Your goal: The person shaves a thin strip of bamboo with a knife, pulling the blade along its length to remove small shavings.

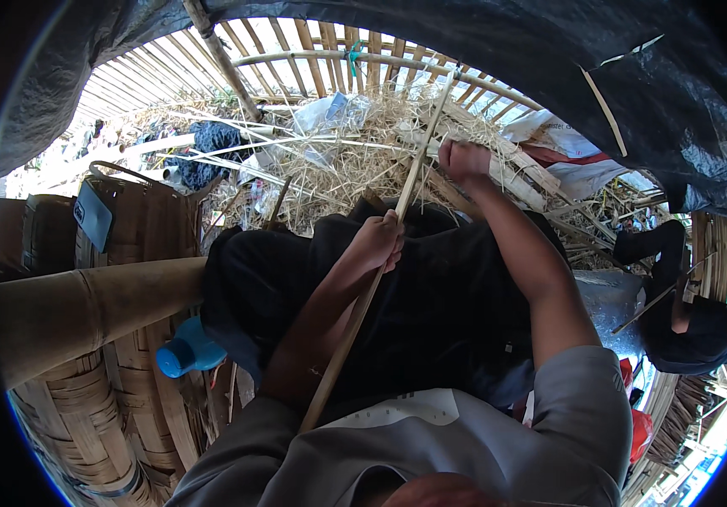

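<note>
My left hand (378,239) grips a long thin bamboo strip (355,321) at about its middle, over my black-clad lap. The strip runs from my chest up and away toward the straw pile. My right hand (463,160) is closed further up beside the strip's far part (428,139); it seems to hold a tool or the strip, but what it holds is hidden by the fist. Both forearms reach forward from my grey sleeves.
A heap of straw and bamboo shavings (338,160) lies ahead. A thick bamboo pole (84,308) and woven bamboo floor (118,406) are at left, with a blue bottle cap (188,348). Another person (685,329) sits at right. A black tarp (634,76) hangs overhead.
</note>
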`<state>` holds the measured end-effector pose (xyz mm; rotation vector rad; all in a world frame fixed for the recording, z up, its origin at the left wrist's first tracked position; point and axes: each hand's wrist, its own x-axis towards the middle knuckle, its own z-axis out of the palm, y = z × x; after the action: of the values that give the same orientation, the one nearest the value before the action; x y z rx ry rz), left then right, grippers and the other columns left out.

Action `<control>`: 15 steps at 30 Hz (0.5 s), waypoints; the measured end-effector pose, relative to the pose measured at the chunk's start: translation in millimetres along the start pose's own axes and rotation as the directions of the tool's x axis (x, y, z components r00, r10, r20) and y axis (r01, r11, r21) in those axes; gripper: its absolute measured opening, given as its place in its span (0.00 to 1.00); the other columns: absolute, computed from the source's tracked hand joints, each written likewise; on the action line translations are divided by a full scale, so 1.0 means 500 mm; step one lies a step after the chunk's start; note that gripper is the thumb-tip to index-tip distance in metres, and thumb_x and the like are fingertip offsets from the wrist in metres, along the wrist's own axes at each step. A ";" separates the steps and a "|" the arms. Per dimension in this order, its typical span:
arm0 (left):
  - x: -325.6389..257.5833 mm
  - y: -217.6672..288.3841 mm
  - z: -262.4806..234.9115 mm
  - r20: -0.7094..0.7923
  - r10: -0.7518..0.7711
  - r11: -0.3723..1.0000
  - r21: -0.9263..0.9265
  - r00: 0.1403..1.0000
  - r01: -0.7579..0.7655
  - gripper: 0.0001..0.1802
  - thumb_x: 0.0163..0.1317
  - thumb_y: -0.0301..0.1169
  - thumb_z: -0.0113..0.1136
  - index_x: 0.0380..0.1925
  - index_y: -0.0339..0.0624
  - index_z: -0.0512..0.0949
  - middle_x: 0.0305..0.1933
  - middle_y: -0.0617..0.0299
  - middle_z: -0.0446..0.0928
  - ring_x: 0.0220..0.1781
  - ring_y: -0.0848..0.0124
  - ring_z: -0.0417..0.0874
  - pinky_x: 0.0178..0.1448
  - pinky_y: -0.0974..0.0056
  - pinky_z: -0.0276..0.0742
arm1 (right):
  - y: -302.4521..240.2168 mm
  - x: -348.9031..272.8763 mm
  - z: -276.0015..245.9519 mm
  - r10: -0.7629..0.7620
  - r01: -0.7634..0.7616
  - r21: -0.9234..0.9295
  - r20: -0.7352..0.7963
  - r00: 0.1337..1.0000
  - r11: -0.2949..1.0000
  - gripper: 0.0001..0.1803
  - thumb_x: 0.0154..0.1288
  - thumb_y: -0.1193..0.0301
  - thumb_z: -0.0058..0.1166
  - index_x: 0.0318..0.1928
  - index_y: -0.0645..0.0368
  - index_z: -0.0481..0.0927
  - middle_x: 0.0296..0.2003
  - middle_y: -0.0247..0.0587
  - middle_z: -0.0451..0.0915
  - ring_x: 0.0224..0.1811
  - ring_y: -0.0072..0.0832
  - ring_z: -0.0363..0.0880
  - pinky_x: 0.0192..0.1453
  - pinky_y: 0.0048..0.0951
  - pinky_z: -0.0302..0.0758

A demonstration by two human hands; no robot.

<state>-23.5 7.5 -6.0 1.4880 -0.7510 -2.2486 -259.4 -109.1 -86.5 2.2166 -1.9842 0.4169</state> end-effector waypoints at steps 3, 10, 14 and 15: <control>-0.015 0.002 -0.002 0.037 -0.009 0.998 -0.067 0.999 0.012 0.20 0.74 0.47 0.33 0.30 0.46 0.64 0.14 0.72 0.57 0.09 0.79 0.56 0.12 0.69 0.52 | -0.008 -0.011 -0.012 -0.206 0.211 0.118 -0.049 0.977 0.970 0.27 0.67 0.59 0.37 0.15 0.59 0.78 0.16 0.51 0.78 0.19 0.47 0.79 0.28 0.47 0.78; -0.017 0.003 -0.008 0.137 -0.047 0.986 -0.155 0.989 0.068 0.19 0.74 0.47 0.32 0.27 0.50 0.63 0.14 0.74 0.56 0.09 0.81 0.54 0.13 0.72 0.50 | 0.011 -0.014 0.006 -0.196 0.190 0.200 0.013 0.980 0.961 0.26 0.66 0.59 0.39 0.15 0.61 0.77 0.16 0.54 0.76 0.19 0.51 0.77 0.30 0.48 0.77; -0.016 0.011 -0.028 0.153 -0.024 0.974 -0.221 0.988 0.058 0.20 0.74 0.46 0.31 0.26 0.51 0.63 0.14 0.75 0.56 0.09 0.82 0.54 0.13 0.72 0.50 | -0.055 -0.016 0.006 -0.043 0.040 0.145 0.012 0.999 0.989 0.26 0.65 0.60 0.40 0.14 0.60 0.76 0.15 0.54 0.76 0.19 0.52 0.77 0.30 0.49 0.76; -0.021 0.017 -0.031 0.135 -0.012 0.970 -0.238 0.991 0.044 0.19 0.74 0.46 0.31 0.26 0.52 0.63 0.14 0.75 0.56 0.09 0.82 0.54 0.13 0.72 0.50 | -0.060 -0.020 -0.007 -0.205 0.206 0.219 -0.027 0.978 0.954 0.26 0.65 0.60 0.39 0.14 0.59 0.76 0.15 0.53 0.76 0.19 0.51 0.77 0.30 0.48 0.77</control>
<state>-5.1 2.7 1.8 1.2529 -0.4736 -2.3807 -231.3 -94.9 -83.5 2.5205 -1.7548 0.6416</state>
